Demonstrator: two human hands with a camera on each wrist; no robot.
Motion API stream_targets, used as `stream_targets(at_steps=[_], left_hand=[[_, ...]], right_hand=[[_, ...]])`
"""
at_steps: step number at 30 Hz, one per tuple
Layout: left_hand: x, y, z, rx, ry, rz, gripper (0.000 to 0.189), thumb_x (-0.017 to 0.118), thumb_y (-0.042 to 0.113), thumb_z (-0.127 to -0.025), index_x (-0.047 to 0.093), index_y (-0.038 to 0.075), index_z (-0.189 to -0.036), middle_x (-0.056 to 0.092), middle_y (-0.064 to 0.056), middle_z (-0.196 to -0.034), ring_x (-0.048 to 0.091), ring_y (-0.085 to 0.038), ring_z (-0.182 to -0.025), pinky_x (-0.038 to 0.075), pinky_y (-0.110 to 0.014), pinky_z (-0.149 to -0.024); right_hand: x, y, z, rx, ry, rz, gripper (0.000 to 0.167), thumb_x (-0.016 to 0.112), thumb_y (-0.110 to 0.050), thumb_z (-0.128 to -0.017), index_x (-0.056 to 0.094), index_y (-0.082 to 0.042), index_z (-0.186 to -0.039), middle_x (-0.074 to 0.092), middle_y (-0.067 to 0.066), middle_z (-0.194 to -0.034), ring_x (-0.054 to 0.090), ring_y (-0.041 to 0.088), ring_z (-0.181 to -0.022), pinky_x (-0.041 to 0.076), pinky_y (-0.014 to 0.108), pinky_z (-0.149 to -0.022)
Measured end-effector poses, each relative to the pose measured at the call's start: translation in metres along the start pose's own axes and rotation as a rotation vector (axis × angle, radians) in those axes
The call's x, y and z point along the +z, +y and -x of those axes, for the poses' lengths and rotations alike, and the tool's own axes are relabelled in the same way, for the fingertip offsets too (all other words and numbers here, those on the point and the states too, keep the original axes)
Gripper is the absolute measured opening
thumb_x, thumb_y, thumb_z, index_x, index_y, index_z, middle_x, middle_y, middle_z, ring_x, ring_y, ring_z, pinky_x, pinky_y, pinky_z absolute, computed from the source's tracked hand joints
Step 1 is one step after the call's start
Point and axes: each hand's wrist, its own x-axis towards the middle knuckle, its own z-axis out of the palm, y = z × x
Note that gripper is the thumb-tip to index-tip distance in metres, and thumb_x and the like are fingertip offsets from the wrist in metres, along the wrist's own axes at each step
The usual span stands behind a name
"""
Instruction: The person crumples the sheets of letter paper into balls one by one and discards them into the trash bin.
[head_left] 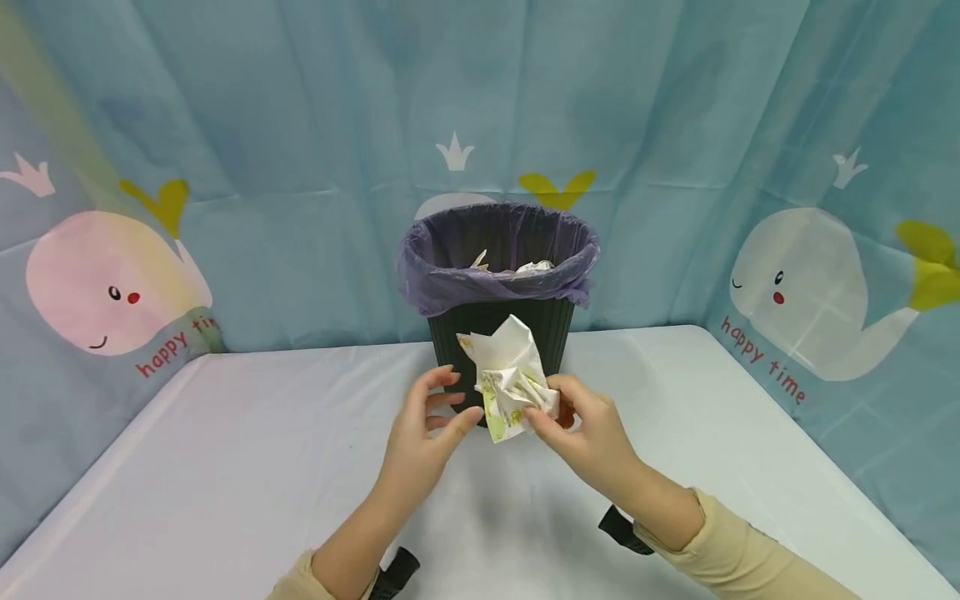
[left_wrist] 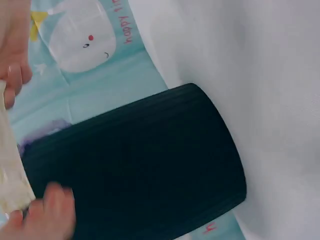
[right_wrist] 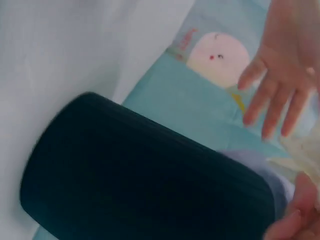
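Note:
A crumpled white paper napkin (head_left: 513, 375) with a green and yellow print is pinched between the thumb and fingers of my right hand (head_left: 588, 429). My left hand (head_left: 420, 437) is at the napkin's other side, fingers spread and loosely bent, thumb tip close to its edge. In the right wrist view those left fingers (right_wrist: 272, 107) look straight and apart. Behind the napkin stands a dark trash bin (head_left: 551, 333), upright, with a purple bag (head_left: 495, 287) folded over its rim. Several pale scraps (head_left: 534, 267) show inside it. The left wrist view catches only part of the napkin (left_wrist: 12, 175).
The bin stands near the far edge of a table under a white cloth (head_left: 262, 467). A light blue curtain (head_left: 315, 167) printed with whales and crowns hangs behind it and along both sides. Black wrist straps (head_left: 626, 531) hang below the forearms.

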Motion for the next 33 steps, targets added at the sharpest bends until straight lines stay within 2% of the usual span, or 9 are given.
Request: stream_targets(at_steps=[2,5,9,12,15,18,21,27,33], left_hand=[[0.003,0.000,0.003,0.052,-0.079,0.030,0.074,0.063,0.025,-0.096,0.021,-0.004,-0.149,0.041,-0.020,-0.144,0.049,-0.031,-0.126,0.045,-0.045,-0.098],[0.000,-0.002,0.004,0.099,-0.202,0.087,0.087,0.061,0.032,-0.095,0.005,-0.002,-0.153,0.031,-0.023,-0.151,0.038,-0.036,-0.134,0.040,-0.050,-0.102],[-0.008,-0.008,0.003,0.148,-0.269,0.115,0.095,0.066,0.044,-0.088,0.011,0.002,-0.154,0.030,-0.021,-0.151,0.037,-0.039,-0.134,0.044,-0.040,-0.100],[-0.012,-0.011,0.002,0.181,-0.337,0.165,0.098,0.068,0.050,-0.081,0.018,0.005,-0.152,0.035,-0.019,-0.148,0.043,-0.038,-0.129,0.048,-0.033,-0.094],[-0.014,-0.010,0.002,0.210,-0.371,0.159,0.098,0.075,0.046,-0.078,0.023,0.004,-0.150,0.043,-0.017,-0.138,0.051,-0.030,-0.117,0.051,-0.029,-0.089],[-0.014,-0.005,0.002,0.239,-0.361,0.091,0.089,0.084,0.026,-0.077,0.032,0.000,-0.145,0.050,-0.015,-0.124,0.054,-0.022,-0.101,0.052,-0.029,-0.082],[-0.012,-0.003,0.000,0.234,-0.344,0.063,0.080,0.083,0.006,-0.075,0.038,-0.003,-0.140,0.052,-0.013,-0.117,0.054,-0.020,-0.095,0.053,-0.030,-0.077],[-0.012,-0.007,0.001,0.192,-0.358,0.104,0.077,0.082,0.025,-0.081,0.041,-0.008,-0.136,0.058,-0.012,-0.107,0.058,-0.018,-0.088,0.055,-0.031,-0.071],[-0.012,-0.005,0.000,0.097,-0.340,0.134,0.083,0.079,0.042,-0.079,0.042,-0.010,-0.133,0.058,-0.010,-0.100,0.058,-0.022,-0.084,0.054,-0.029,-0.069]], right_hand=[[0.003,0.001,0.000,-0.069,-0.008,0.017,0.023,0.070,-0.015,-0.091,0.057,0.000,-0.102,0.057,0.002,-0.076,0.046,0.011,-0.061,0.041,0.021,-0.051],[0.005,0.000,-0.001,-0.128,-0.150,-0.057,0.032,0.067,-0.020,-0.093,0.051,0.000,-0.112,0.061,0.007,-0.091,0.051,0.014,-0.072,0.045,0.023,-0.061],[0.003,-0.001,-0.001,-0.147,-0.337,-0.203,0.038,0.064,0.008,-0.085,0.047,0.003,-0.120,0.060,0.012,-0.105,0.055,0.018,-0.089,0.050,0.029,-0.073],[0.002,-0.002,-0.003,-0.161,-0.409,-0.272,0.041,0.063,0.012,-0.083,0.048,0.003,-0.120,0.059,0.012,-0.107,0.056,0.019,-0.093,0.050,0.030,-0.076],[0.002,-0.002,-0.006,-0.210,-0.391,-0.189,0.048,0.077,-0.003,-0.079,0.051,-0.002,-0.120,0.054,0.012,-0.116,0.051,0.022,-0.104,0.048,0.033,-0.085],[0.003,0.000,-0.007,-0.217,-0.335,-0.095,0.078,0.088,-0.016,-0.066,0.046,-0.001,-0.131,0.042,0.015,-0.136,0.040,0.027,-0.122,0.040,0.035,-0.101],[0.002,-0.001,-0.006,-0.127,-0.324,-0.113,0.113,0.092,-0.015,-0.060,0.024,0.003,-0.148,0.022,0.017,-0.155,0.026,0.030,-0.140,0.027,0.034,-0.113],[0.003,0.004,-0.012,-0.164,-0.376,-0.225,0.138,0.093,-0.009,-0.059,-0.009,0.003,-0.151,0.007,0.016,-0.161,0.012,0.027,-0.147,0.016,0.034,-0.116],[0.003,0.005,-0.013,-0.096,-0.328,-0.307,0.125,0.091,-0.023,-0.068,0.002,0.008,-0.151,0.021,0.011,-0.157,0.026,0.022,-0.141,0.022,0.033,-0.115]])
